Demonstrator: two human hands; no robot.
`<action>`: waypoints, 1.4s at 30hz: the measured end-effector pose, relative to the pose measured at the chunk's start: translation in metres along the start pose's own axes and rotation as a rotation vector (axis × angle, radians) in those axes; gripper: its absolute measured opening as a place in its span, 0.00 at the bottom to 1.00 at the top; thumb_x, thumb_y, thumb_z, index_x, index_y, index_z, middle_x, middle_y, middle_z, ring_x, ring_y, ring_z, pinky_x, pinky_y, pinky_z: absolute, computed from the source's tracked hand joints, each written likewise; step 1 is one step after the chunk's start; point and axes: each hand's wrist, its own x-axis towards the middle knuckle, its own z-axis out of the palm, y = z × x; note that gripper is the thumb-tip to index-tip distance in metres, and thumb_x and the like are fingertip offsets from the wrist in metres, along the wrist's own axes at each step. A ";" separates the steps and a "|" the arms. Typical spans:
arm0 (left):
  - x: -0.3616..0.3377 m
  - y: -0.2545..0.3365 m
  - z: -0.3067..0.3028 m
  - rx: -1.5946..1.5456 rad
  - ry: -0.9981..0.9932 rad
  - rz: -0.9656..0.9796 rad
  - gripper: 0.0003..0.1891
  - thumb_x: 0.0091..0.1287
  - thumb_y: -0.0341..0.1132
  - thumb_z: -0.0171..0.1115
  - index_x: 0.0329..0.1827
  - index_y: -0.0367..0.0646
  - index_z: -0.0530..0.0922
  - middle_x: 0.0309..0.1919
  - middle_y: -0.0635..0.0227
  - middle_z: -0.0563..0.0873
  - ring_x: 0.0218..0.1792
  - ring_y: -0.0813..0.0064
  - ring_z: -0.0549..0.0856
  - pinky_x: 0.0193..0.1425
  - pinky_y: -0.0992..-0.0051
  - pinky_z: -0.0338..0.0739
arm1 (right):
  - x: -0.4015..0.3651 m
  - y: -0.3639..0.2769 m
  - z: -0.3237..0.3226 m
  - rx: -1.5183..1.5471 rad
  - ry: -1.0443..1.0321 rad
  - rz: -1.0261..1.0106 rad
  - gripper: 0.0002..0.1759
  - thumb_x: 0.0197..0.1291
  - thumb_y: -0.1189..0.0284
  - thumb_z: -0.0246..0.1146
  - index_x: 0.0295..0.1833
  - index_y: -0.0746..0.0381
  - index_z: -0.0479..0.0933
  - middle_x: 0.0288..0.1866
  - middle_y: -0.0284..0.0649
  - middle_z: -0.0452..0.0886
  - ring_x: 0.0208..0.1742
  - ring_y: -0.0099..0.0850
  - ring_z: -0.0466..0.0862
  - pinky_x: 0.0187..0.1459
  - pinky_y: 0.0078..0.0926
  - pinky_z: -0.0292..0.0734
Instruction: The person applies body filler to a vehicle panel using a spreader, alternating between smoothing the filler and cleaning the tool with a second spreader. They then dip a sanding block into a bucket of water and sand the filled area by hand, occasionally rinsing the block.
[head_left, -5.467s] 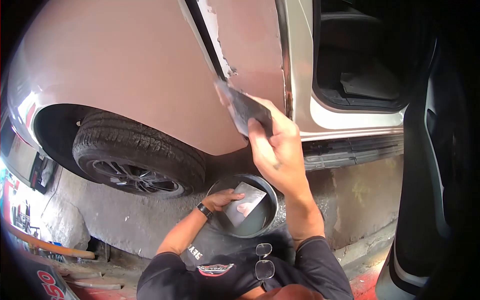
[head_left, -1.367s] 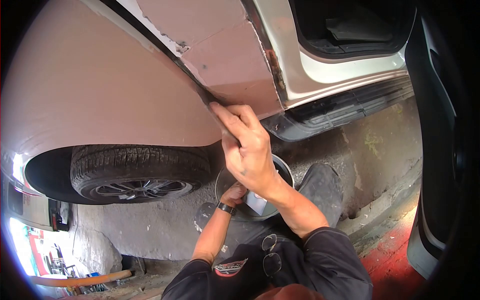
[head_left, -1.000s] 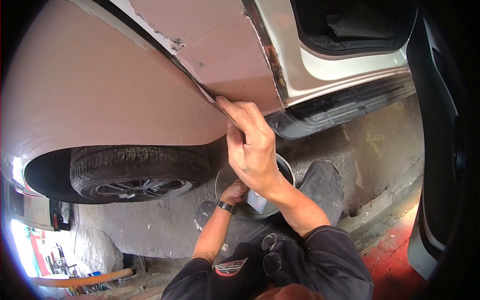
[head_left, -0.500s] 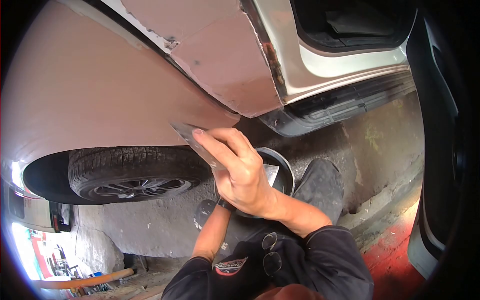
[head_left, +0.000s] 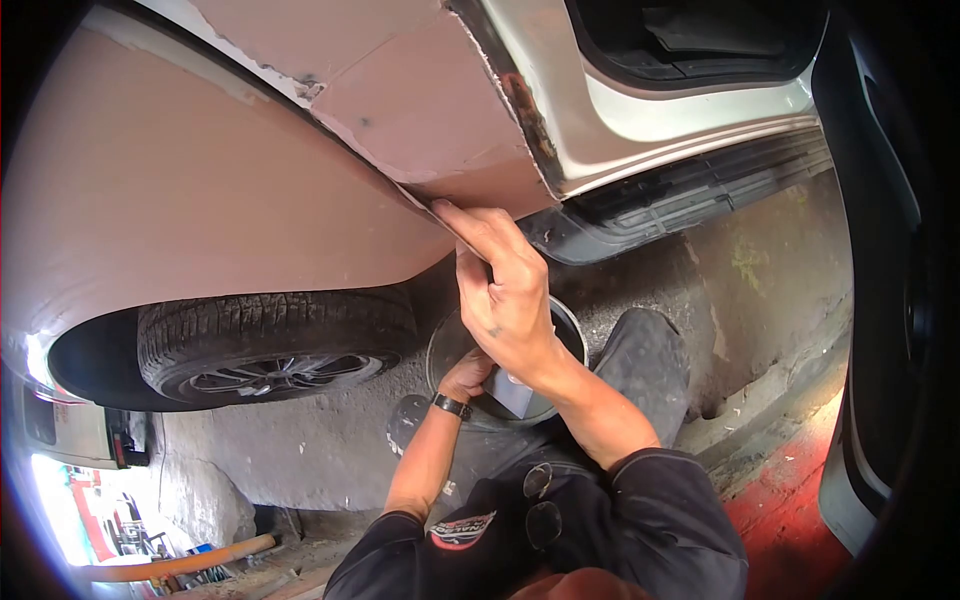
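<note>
firmly pinched in the right hand point(head_left: 505, 300), the spreader point(head_left: 425, 203) lies edge-on along the panel point(head_left: 200, 200) seam point(head_left: 350, 140), index pressing it flat, while the left hand point(head_left: 468, 374) clasps a plate point(head_left: 512, 398) in the tin point(head_left: 572, 325) below, likely to keep it in reach

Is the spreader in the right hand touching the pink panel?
Touching. Head view: the spreader lies against the lower edge of the pink panel with no gap showing, and the right hand presses it on with the index finger.

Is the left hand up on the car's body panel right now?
No, the left hand holds a metal plate at the round tub, below the pink panel where the right hand presses a spreader.
</note>
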 end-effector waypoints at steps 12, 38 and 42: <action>0.002 -0.003 -0.009 -0.004 -0.008 0.008 0.30 0.69 0.34 0.71 0.74 0.41 0.72 0.69 0.65 0.79 0.69 0.70 0.77 0.73 0.68 0.72 | -0.007 -0.004 0.005 -0.032 -0.055 -0.047 0.29 0.53 0.95 0.56 0.62 0.67 0.81 0.50 0.47 0.83 0.45 0.38 0.85 0.48 0.27 0.80; 0.019 0.004 -0.007 -0.029 0.035 0.054 0.29 0.70 0.34 0.71 0.73 0.41 0.73 0.69 0.65 0.79 0.68 0.70 0.78 0.73 0.67 0.72 | -0.014 -0.006 -0.001 -0.041 -0.039 -0.004 0.37 0.42 0.92 0.64 0.65 0.63 0.79 0.53 0.45 0.80 0.51 0.48 0.83 0.52 0.42 0.80; 0.014 0.001 -0.007 -0.023 0.027 0.037 0.29 0.70 0.34 0.71 0.73 0.41 0.73 0.69 0.65 0.79 0.68 0.70 0.78 0.73 0.67 0.72 | -0.005 -0.001 0.006 -0.069 0.010 -0.026 0.33 0.51 0.95 0.56 0.64 0.67 0.79 0.51 0.48 0.81 0.45 0.43 0.85 0.49 0.29 0.80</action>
